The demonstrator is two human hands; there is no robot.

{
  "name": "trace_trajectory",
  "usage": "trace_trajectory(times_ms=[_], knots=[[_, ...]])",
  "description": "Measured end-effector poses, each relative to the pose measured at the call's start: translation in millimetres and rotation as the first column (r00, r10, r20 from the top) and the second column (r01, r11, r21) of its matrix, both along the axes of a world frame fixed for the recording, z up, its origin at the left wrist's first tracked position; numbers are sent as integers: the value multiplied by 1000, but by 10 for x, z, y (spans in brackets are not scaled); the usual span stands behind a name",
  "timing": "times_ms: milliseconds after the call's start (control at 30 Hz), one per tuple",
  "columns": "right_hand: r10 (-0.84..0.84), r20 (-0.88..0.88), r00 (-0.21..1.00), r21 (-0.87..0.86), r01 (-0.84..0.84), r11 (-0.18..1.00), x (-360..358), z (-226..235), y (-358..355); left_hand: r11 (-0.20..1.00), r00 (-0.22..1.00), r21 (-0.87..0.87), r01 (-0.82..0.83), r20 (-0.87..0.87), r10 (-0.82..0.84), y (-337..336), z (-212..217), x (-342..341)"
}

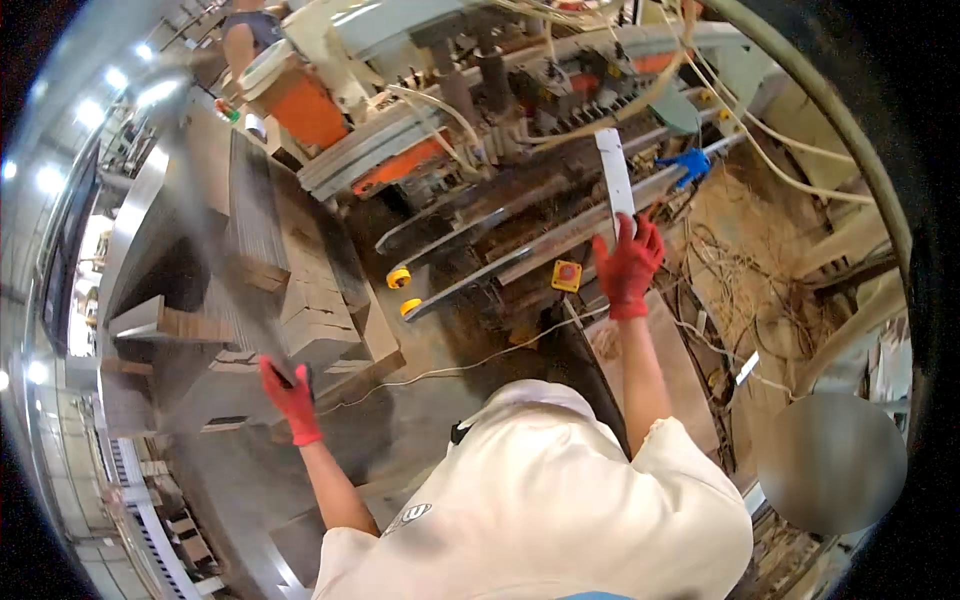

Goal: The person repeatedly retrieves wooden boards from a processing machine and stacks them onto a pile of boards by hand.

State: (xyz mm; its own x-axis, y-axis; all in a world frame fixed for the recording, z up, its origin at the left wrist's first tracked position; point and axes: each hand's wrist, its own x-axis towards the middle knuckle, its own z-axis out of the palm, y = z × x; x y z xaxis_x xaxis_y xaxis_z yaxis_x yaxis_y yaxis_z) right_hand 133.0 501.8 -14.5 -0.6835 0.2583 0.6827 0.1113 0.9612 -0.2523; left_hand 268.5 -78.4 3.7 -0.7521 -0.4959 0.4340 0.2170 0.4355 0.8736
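Wood strip (615,175), pale and narrow, lies along the machine's rail (560,235) with the red-gloved right hand (628,268) pinching its near end, best fed straight, while the left hand (291,392) seems, blurred, to grip stacked boards (300,300).

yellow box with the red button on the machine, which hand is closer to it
Right. The right hand, holding a white strip, is just beside the yellow box. The left hand is far off at the stacked wood pieces.

Yellow rollers (400,278), blue clamp (688,163), orange bucket (300,98), sawdust (745,230).
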Motion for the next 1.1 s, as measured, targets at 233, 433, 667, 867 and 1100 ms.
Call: trace_trajectory(times_ms=[233,433,667,867,1100], knots=[[501,198,843,-966,80,247,-502,-280,753,593,955,-798,113,251,156,547,-58,-440],[600,-355,717,-932,-223,-285,-213,-483,649,516,876,-800,307,449,175,558,-128,-1117],[628,-123,769,-967,-235,98,238,-244,445,488,884,-792,367,460,82,444,-72,-1420],[519,72,852,-881,-190,434,443,-87,280,449,847,-776,442,526,75,169,-263,-1532],[337,353,873,-571,-84,817,343,88,-13,437,871,-786,437,491,12,356,-168,-2028]])
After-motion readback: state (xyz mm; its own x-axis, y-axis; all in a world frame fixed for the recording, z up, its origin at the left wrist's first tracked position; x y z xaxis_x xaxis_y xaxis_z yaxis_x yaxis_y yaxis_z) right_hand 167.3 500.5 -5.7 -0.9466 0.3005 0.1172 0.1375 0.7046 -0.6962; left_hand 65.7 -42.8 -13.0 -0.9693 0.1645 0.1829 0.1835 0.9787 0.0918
